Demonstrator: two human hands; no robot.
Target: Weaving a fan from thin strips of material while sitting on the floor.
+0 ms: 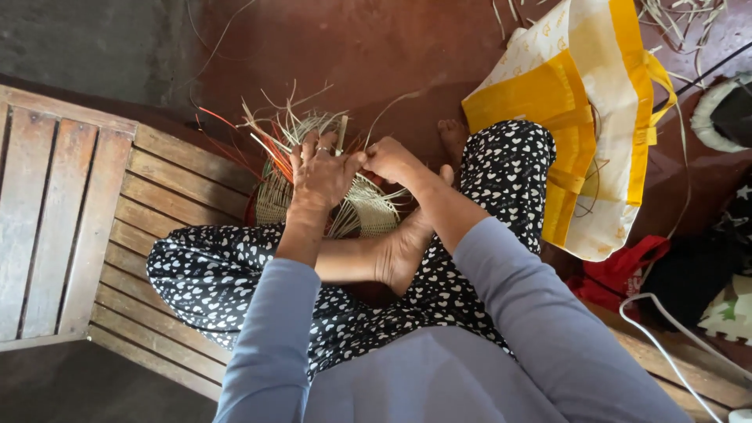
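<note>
A yellow-and-white bag [583,117] lies beside a red bag [619,270], a white cable [666,329] and a wooden bench [149,204].

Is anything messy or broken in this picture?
Nothing looks broken. Loose straw strips lie scattered on the red floor at the top right. The woven piece under the left hand and right hand has strands sticking out at its unfinished edge.

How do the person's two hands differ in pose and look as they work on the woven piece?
The left hand lies back-up with fingers spread over the woven basket piece; the right hand is curled in a tight pinch. The left hand wears a ring; none shows on the right hand. Both meet at the piece's upper edge, gripping pale strips.
</note>
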